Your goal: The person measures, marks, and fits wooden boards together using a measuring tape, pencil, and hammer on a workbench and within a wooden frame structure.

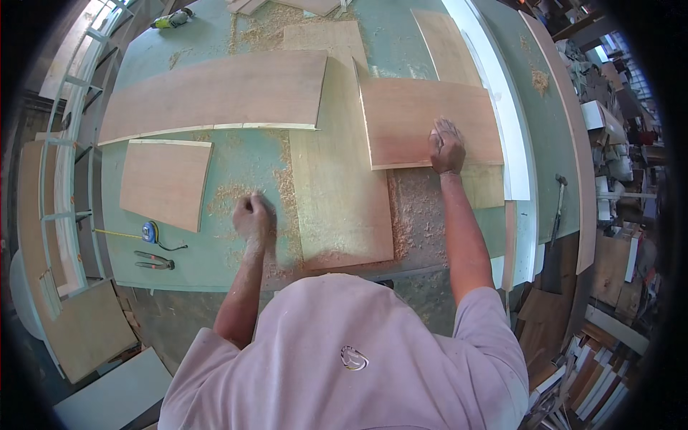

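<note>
My right hand (448, 146) lies on a reddish plywood board (401, 122) at the right, fingers stretched forward across its face. That board rests partly over a pale yellowish panel (333, 193) and other sheets. My left hand (251, 216) is curled closed just above the green tabletop (236, 161), near scattered wood shavings (233, 192). Whatever it may hold is hidden by the fingers. To its left lie a smaller plywood piece (165, 180), a blue tape measure (149, 231) with its yellow blade out, and pliers (154, 261).
A long plywood board (222, 89) spans the far left. At the top left lies a green power tool (172, 19). A white strip (505, 107) runs along the right side, with a hammer (559, 204) beyond it. A pale metal ladder (61, 150) stands left of the table.
</note>
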